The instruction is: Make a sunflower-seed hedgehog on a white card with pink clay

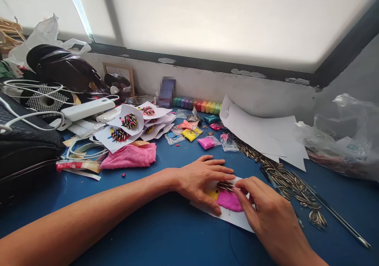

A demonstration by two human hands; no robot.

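My left hand (201, 179) lies flat with fingers spread, its fingers and thumb on a white sheet of paper (241, 218). On that sheet is a flattened shape of pink clay (229, 201) with a yellow clay part (212, 194) and a small dark dot at its left. A few striped sunflower seeds (225, 186) stand along the upper edge of the pink clay. My right hand (268, 206) pinches a sunflower seed at that edge, thumb against fingers; the seed is mostly hidden by the fingertips.
Loose sunflower seeds (296, 185) spread at the right, beside a metal rod (340, 218). Finished clay-and-seed pieces (128, 122) on paper lie at the back left, behind a pink cloth (130, 155). Bagged clay (207, 141), blank paper (260, 133) and a plastic bag (346, 139) sit farther back.
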